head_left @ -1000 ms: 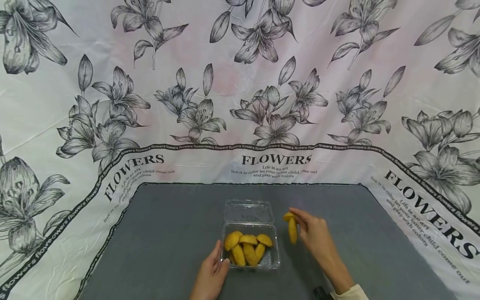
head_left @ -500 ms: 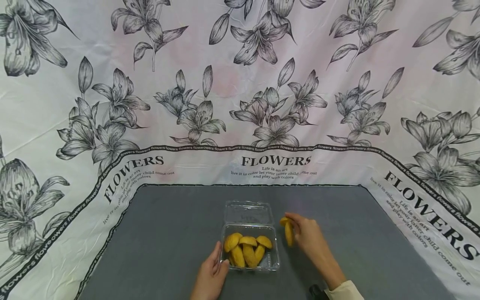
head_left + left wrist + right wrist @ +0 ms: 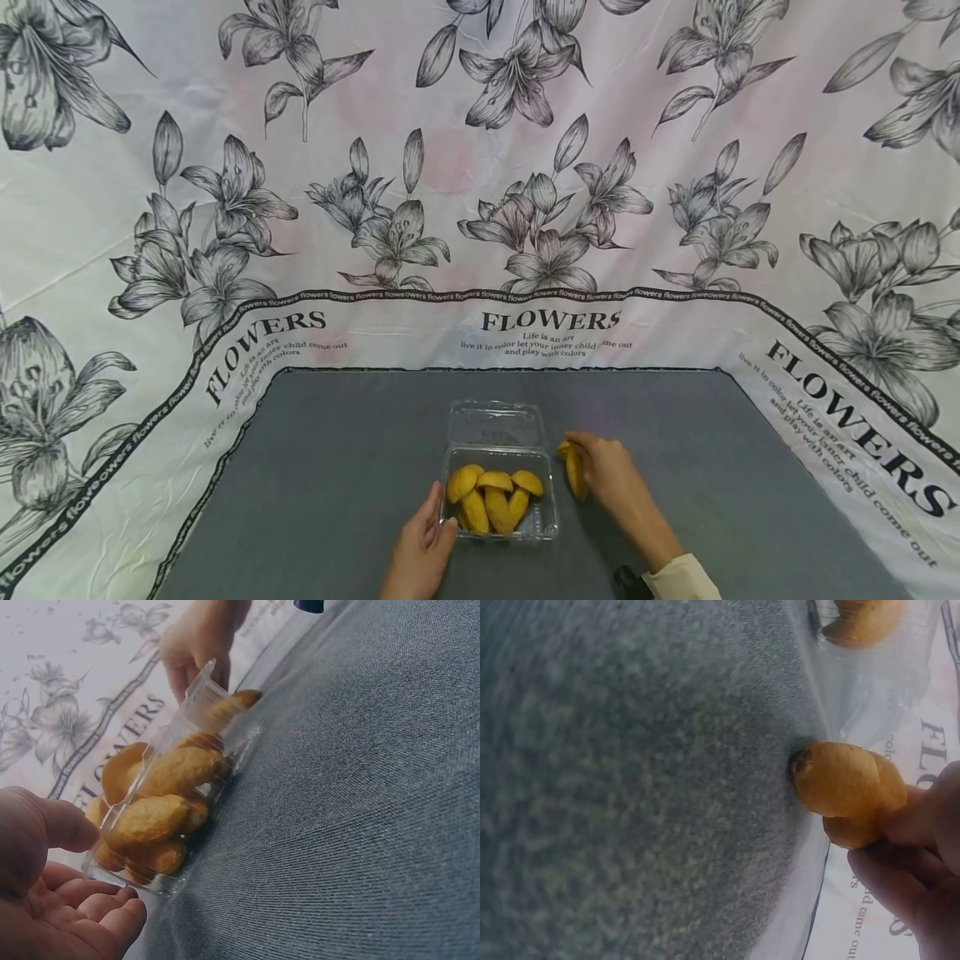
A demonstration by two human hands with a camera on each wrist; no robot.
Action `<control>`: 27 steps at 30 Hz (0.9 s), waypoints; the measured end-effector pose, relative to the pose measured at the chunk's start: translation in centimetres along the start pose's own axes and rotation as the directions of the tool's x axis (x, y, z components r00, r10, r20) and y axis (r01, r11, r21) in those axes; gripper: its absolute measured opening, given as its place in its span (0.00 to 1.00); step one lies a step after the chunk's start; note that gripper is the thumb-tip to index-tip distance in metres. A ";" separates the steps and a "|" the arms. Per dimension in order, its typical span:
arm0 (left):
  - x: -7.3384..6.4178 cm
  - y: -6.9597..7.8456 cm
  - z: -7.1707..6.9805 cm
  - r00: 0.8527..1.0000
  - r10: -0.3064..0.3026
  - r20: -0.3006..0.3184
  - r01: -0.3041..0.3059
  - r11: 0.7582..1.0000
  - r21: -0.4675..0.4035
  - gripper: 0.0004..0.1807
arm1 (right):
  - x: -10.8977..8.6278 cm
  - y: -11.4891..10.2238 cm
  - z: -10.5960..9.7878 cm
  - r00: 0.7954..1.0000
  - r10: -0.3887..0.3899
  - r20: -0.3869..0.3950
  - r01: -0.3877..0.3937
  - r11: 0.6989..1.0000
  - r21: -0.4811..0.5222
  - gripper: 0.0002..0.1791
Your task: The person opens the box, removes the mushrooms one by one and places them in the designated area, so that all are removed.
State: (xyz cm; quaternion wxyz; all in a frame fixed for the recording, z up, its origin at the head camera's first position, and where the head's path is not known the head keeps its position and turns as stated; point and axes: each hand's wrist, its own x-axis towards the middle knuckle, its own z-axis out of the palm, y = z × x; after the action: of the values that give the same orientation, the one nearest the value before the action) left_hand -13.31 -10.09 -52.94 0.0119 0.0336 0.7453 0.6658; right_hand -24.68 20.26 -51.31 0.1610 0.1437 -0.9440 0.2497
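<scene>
A clear plastic clamshell box (image 3: 550,521) stands on the grey table with its hinged lid (image 3: 497,427) folded back. Several yellow mushrooms (image 3: 497,502) fill its left and middle. At the box's left side, my left hand (image 3: 422,550) holds the wall, thumb at the rim and fingers against the outside. My right hand (image 3: 611,473) pinches another yellow mushroom (image 3: 575,473) by the cap, right of the box and apart from it. In the right wrist view this mushroom (image 3: 836,780) has its stem end low at the table surface; I cannot tell whether it touches.
Grey cloth (image 3: 337,467) covers the table around the box. A white curtain with printed flowers (image 3: 551,208) hangs along the back and both sides. By the right sleeve (image 3: 682,579) is a dark object (image 3: 628,581), partly cut off by the frame's edge.
My right hand has moved down and slightly left with the mushroom, lowering it beside the box. The left hand and the box have stayed in place.
</scene>
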 end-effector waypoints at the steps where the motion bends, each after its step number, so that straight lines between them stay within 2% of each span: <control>1: 0.0 0.0 0.0 1.000 0.000 -0.002 0.000 1.000 0.000 0.38 | 0.0 0.0 0.1 1.000 0.000 0.001 0.000 1.000 0.000 0.12; 8: -0.3 0.2 0.0 1.000 0.013 -0.016 -0.013 1.000 -0.009 0.38 | 0.0 0.1 0.4 0.999 0.022 0.037 -0.022 1.000 -0.010 0.12; 13: -0.3 0.4 0.0 1.000 0.000 -0.011 0.000 1.000 -0.007 0.39 | 0.0 0.3 0.4 0.998 0.040 0.056 -0.039 0.999 -0.011 0.13; 21: 0.0 0.5 0.0 1.000 -0.007 0.006 0.007 1.000 -0.026 0.38 | -0.2 0.2 -0.5 0.996 -0.070 -0.061 0.069 0.998 -0.015 0.17; 23: 0.0 0.4 0.1 1.000 -0.005 0.004 0.005 1.000 -0.026 0.38 | -0.2 -0.3 -1.0 0.997 -0.057 -0.043 0.057 0.998 0.004 0.19; 27: -0.2 0.2 0.2 1.000 0.005 -0.002 -0.005 1.000 -0.026 0.38 | -0.3 -1.5 -2.0 0.999 0.012 0.042 -0.015 0.997 0.070 0.20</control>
State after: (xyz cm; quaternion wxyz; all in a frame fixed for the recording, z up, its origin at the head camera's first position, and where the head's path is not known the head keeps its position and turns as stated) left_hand -13.12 -9.90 -52.78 0.0098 0.0347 0.7365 0.6755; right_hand -23.39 20.12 -49.18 0.1346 0.1481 -0.9387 0.2808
